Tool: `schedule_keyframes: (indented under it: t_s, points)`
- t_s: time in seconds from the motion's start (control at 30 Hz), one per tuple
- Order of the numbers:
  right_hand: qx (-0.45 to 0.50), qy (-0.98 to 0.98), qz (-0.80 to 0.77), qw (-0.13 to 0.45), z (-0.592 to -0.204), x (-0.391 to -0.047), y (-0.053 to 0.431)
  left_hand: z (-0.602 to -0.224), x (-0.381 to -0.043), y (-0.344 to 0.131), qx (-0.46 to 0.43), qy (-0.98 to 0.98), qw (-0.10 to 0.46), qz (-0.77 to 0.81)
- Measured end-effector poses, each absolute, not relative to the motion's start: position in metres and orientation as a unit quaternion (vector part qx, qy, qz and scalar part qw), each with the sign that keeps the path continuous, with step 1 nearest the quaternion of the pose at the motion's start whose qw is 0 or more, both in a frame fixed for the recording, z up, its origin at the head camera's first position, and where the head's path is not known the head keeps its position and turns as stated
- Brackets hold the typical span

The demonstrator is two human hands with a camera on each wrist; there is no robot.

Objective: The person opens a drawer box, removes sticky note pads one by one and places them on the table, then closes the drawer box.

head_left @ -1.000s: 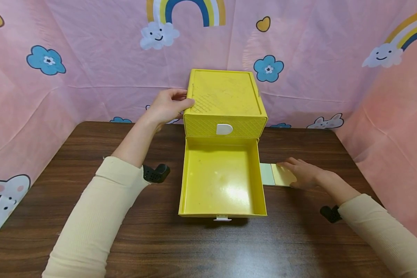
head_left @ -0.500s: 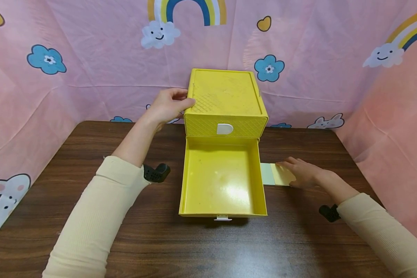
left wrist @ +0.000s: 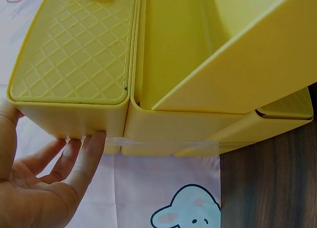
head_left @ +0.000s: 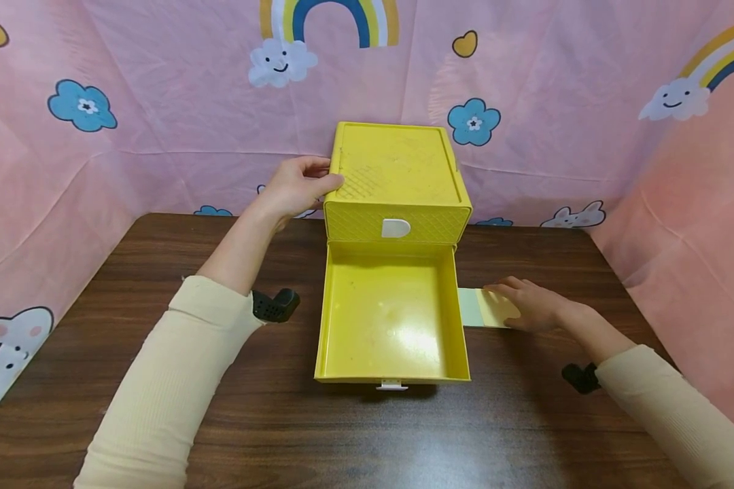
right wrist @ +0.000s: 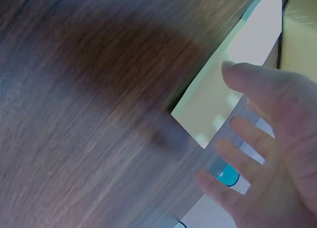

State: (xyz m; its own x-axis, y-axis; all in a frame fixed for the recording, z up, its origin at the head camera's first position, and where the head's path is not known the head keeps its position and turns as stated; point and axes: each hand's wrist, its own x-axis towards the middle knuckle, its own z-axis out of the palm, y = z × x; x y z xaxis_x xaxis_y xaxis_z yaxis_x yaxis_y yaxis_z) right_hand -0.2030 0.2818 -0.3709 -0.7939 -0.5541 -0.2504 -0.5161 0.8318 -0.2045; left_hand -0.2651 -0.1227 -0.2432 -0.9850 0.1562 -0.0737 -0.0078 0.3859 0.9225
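We look down at a dark wooden table [head_left: 251, 421], where a yellow box [head_left: 397, 163] stands with its lower drawer [head_left: 367, 305] pulled out towards us. The left hand [head_left: 293, 189] grips the box's upper left edge, thumb on top, fingers against the side. A flat paper strip [head_left: 472, 308], pale green then pale yellow, lies just right of the drawer, its long axis running sideways from the drawer wall to the right hand [head_left: 539, 309]. That hand is by far the nearer, at the strip's yellow end, thumb and fingers spread apart rather than pinched together. The right wrist view is blurred, so we cannot tell whether the thumb touches the paper.
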Motion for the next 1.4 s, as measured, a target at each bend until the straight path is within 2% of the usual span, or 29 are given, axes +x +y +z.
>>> schedule_keyframes:
  t_s: [0.23,0.5,0.7,1.4]
  points:
    - [-0.291,0.947,-0.066,0.116,-0.374,-0.202,0.283,-0.244,-0.265,-0.123,0.043,0.831,0.072,0.549]
    - [-0.31,0.948,-0.061,0.042,-0.376,-0.202,0.28,-0.244,-0.266,-0.123,0.045,0.828,0.076,0.553]
    - [-0.289,0.955,-0.06,0.002,-0.374,-0.2,0.276,-0.243,-0.265,-0.123,0.046,0.83,0.071,0.551]
    - [-0.287,0.95,-0.08,-0.092,-0.371,-0.193,0.266,-0.243,-0.266,-0.123,0.043,0.83,0.077,0.551]
